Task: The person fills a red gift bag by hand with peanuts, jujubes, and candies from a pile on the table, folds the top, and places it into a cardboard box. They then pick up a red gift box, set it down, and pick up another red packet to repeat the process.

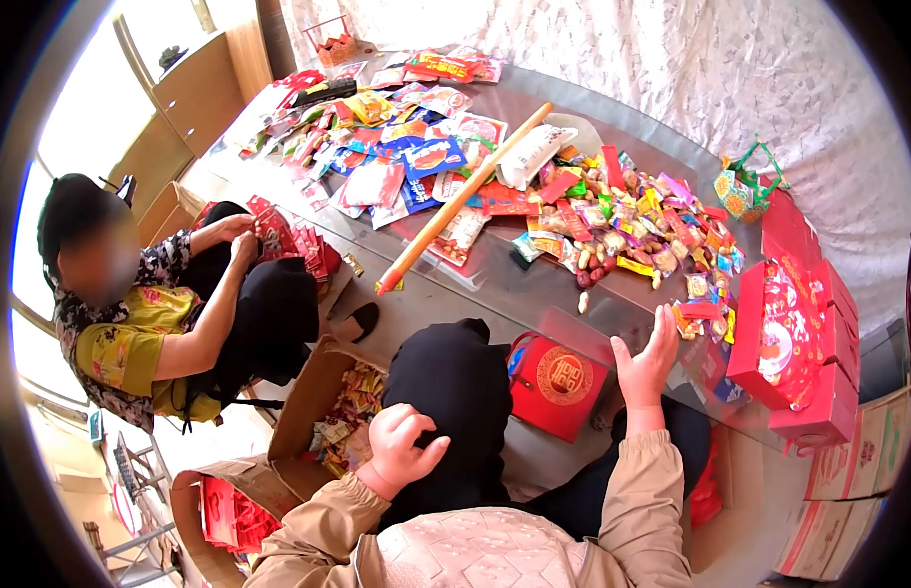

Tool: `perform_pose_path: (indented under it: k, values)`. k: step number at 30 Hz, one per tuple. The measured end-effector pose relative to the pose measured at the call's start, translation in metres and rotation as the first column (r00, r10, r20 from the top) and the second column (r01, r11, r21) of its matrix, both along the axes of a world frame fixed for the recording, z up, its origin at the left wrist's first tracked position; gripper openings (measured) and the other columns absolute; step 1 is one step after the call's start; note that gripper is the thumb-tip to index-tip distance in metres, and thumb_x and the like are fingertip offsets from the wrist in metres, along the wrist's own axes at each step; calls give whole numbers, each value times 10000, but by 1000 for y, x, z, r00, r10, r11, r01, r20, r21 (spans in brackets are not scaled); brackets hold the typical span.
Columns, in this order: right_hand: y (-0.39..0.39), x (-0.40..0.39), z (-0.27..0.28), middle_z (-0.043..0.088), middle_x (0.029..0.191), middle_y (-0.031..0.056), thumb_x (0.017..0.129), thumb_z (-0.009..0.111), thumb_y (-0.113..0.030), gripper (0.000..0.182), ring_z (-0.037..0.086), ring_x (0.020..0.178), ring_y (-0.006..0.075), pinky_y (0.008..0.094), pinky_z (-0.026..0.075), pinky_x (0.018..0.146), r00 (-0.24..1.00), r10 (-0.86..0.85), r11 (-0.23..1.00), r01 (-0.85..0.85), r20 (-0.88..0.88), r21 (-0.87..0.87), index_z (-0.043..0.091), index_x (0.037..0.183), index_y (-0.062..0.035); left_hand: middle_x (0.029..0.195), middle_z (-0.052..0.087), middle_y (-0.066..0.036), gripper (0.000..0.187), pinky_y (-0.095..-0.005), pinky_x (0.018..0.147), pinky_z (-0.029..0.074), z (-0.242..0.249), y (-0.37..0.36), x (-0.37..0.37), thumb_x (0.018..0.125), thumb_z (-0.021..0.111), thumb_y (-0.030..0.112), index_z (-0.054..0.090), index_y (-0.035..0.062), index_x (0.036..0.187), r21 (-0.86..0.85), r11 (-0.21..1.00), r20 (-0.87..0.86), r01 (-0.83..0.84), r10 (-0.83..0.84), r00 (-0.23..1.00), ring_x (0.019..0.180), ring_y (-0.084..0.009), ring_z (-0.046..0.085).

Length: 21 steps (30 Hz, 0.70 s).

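Note:
My left hand (pixel 405 449) hovers over or rests by my dark-trousered thigh, fingers loosely curled and the thumb apart, with nothing in it. My right hand (pixel 647 365) is raised at the table's front edge, thumb and fingers spread, holding nothing. Just beyond it lies a pile of wrapped candies (pixel 661 230) mixed with peanuts and dates. Between my knees, below the table edge, stands a red gift box (pixel 556 385) with a round gold emblem. Close to my left hand, an open carton (pixel 297 412) holds small wrapped snacks.
An orange stick (pixel 465 199) lies across the table beside many snack packets (pixel 397 147). Red boxes (pixel 813 333) are stacked at the right end. A green-gold basket (pixel 744 191) stands behind. Another person (pixel 162 304) sits at left, hands on red packets. Another carton (pixel 196 480) holds red bags.

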State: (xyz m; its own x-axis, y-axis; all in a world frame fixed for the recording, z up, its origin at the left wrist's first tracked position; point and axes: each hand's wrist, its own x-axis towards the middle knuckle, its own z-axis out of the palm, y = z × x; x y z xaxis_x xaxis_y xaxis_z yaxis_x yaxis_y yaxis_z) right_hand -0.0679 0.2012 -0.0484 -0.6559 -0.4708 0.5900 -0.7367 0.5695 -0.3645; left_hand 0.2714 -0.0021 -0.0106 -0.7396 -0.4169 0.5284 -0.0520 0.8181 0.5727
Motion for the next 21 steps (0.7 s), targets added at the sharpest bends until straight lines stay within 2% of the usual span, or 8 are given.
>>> perform_pose_path:
  k: [5, 7, 11, 13, 21]
  values:
    - [-2, 0, 0, 390, 1481, 244, 750, 804, -220, 882, 364, 1373, 423, 520, 297, 1133, 1000, 4, 1000, -4, 0, 1, 336, 1469, -12, 625, 482, -48, 231, -355, 500, 396, -1, -2, -2, 698, 775, 216, 590, 85, 745, -22, 1000, -54, 13, -15, 998, 529, -231, 500]
    - [-3, 0, 0, 392, 1480, 242, 749, 805, -219, 884, 372, 1368, 425, 519, 305, 1130, 1000, -1, 1000, 1, -9, 7, 338, 1470, -11, 672, 523, -48, 248, -368, 542, 433, 3, -2, 0, 686, 801, 221, 591, 103, 747, -11, 1000, -1, 10, -10, 1000, 594, -257, 554]
    - [-5, 1, 0, 387, 1488, 232, 749, 811, -193, 883, 372, 1368, 424, 522, 304, 1135, 1000, 4, 1000, -3, -18, 10, 340, 1475, -17, 669, 517, -52, 254, -372, 533, 429, 1, -3, 1, 684, 805, 227, 591, 102, 743, 14, 1000, -10, 24, -24, 1000, 586, -260, 549]
    - [-5, 1, -1, 386, 1492, 225, 749, 813, -190, 888, 370, 1369, 424, 524, 301, 1138, 1000, -2, 1000, 2, -15, 17, 337, 1479, -21, 638, 497, -53, 242, -357, 502, 397, 1, -5, -2, 678, 792, 207, 595, 84, 749, 1, 999, -60, 43, -43, 997, 541, -247, 511]
    - [-6, 3, 1, 388, 1501, 208, 812, 767, -211, 813, 361, 1393, 401, 500, 287, 1151, 1000, -13, 999, 13, 3, 46, 351, 1490, -48, 647, 511, -54, 258, -364, 500, 396, -3, -7, -1, 654, 804, 207, 592, 87, 737, 11, 999, -73, 52, -51, 996, 546, -262, 519]
